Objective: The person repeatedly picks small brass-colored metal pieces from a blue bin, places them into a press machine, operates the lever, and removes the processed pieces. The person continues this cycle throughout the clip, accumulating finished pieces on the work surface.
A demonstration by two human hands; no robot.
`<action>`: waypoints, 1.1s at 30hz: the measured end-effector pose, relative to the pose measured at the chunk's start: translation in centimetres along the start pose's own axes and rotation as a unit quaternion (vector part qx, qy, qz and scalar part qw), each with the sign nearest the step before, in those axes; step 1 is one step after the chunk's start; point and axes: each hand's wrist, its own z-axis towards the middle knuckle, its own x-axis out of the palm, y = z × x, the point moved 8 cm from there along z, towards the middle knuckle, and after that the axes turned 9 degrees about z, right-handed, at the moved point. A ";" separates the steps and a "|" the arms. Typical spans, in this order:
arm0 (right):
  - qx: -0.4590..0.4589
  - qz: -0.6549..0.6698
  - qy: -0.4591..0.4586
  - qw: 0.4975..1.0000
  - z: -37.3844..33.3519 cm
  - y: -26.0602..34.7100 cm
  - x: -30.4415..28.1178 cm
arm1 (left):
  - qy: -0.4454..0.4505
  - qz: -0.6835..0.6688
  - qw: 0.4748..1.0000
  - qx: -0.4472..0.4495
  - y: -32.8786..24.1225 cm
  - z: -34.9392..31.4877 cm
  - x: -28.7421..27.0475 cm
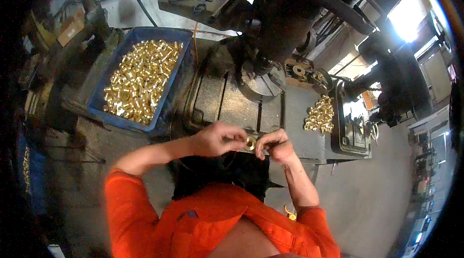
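A brass fitting (250, 143), its round opening facing up, sits between my hands at the front edge of the drill press table (208, 96). My right hand (275, 146) has its fingers curled down against the fitting's right side. On the other side, my left hand (220, 139) is held just left of the fitting, fingers bent and blurred by motion. Whether it touches the fitting I cannot make out. Beyond them, a round chuck or vise (263, 84) stands on the table beneath the dark machine head (280, 26).
At the left stands a blue bin (166, 98) heaped with brass fittings (142, 79). A smaller pile of brass pieces (320, 114) lies on the grey surface at the right. A second machine base (355, 144) stands beyond it. Tools (203, 1) lie on a tray behind.
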 end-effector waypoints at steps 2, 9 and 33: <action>0.013 -0.051 -0.029 0.998 -0.1 0.2 -1.1 | -0.038 -0.162 0.985 -0.045 1.5 0.8 0.2; -0.004 0.003 -0.036 0.999 0.7 1.1 -2.3 | -0.048 -0.380 0.919 -0.096 3.3 2.7 1.9; -0.278 -0.416 -0.319 0.805 1.2 22.6 -8.1 | -0.431 -0.287 0.846 -0.125 16.3 7.7 -5.5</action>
